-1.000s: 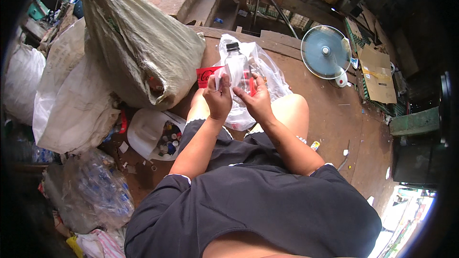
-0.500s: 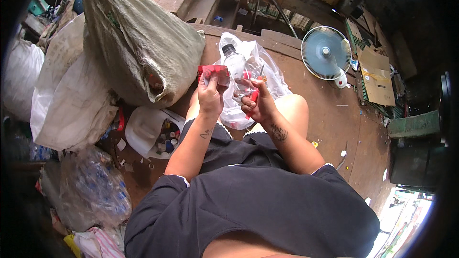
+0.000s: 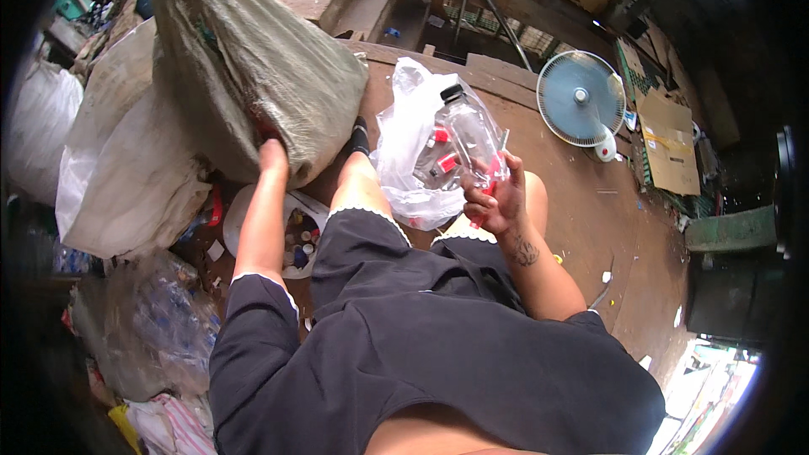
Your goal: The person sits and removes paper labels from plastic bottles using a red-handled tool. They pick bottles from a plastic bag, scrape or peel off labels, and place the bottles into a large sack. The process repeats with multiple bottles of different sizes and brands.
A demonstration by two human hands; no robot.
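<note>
A clear plastic bottle (image 3: 472, 128) with a black cap tilts up from my right hand (image 3: 495, 200), whose fingers are wrapped round its lower end. The same hand also holds a slim tool with a red handle (image 3: 482, 212), its narrow metal tip showing beside the bottle; it looks like a small knife. My left hand (image 3: 272, 156) reaches into an opening in the side of a big grey-green sack (image 3: 312, 93); its fingers are hidden there. Between my legs and the sack lies a white plastic bag (image 3: 392, 139) with clear, red-labelled bottles in it.
A white container (image 3: 244, 215) with many bottle caps sits below the sack. White sacks (image 3: 114, 152) and a see-through bag of bottles (image 3: 160, 329) crowd the left. A fan (image 3: 581, 93) and flattened cardboard (image 3: 666, 139) stand at the right on the brown wooden floor (image 3: 624, 236).
My left hand has gone from beside the bottle to the sack's opening, and the red label it held is out of sight. My right hand has moved slightly right with the bottle.
</note>
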